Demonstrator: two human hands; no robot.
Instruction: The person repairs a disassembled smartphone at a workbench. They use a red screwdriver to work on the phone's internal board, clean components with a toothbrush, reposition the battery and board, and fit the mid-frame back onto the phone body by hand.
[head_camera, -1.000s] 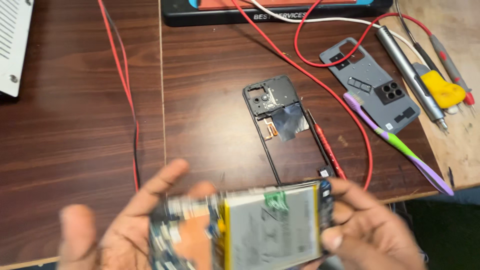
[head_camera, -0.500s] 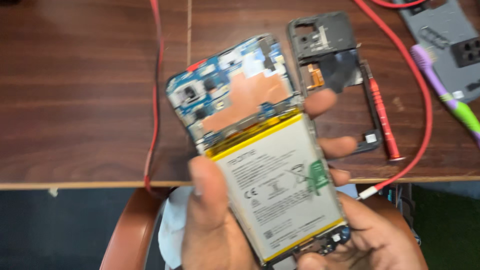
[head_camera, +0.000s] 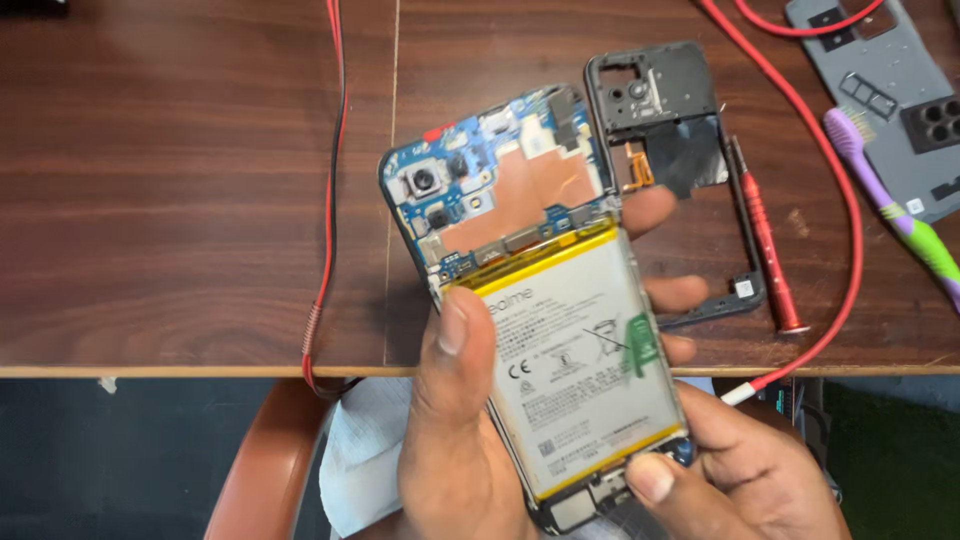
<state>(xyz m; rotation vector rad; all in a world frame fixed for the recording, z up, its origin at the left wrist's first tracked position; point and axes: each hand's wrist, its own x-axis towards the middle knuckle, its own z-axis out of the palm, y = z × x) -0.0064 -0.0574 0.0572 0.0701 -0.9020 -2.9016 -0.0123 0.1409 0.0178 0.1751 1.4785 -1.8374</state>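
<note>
An opened phone (head_camera: 545, 310), its back cover off and its white, yellow-edged battery (head_camera: 580, 370) facing the camera, is held in both bare hands above the near edge of a dark wooden table (head_camera: 180, 200). The phone's long axis runs on a slant, camera end up and to the left over the table, bottom end down and to the right, off the table's edge and toward the person. The left hand (head_camera: 460, 450) wraps the phone from the left side and below, thumb pressed flat on the upper left corner of the battery, its fingertips (head_camera: 675, 293) showing past the phone's right edge. The right hand (head_camera: 740, 470) closes on the phone's bottom end, thumb tip resting just below the battery's lower edge, so this hand is the nearer one to the bottom end and the left the nearer to the blue circuit board (head_camera: 490, 190) at the top. Just right of the phone, flat on the table, lies a black inner frame (head_camera: 670, 120), with a red screwdriver (head_camera: 765, 240) along its right side and a red wire (head_camera: 850, 220) curving beyond that. Further right of the phone are a grey back cover (head_camera: 880, 90) and a purple-and-green toothbrush (head_camera: 890, 200); left of the phone a red-and-black cable (head_camera: 330, 200) drops over the table's edge.
</note>
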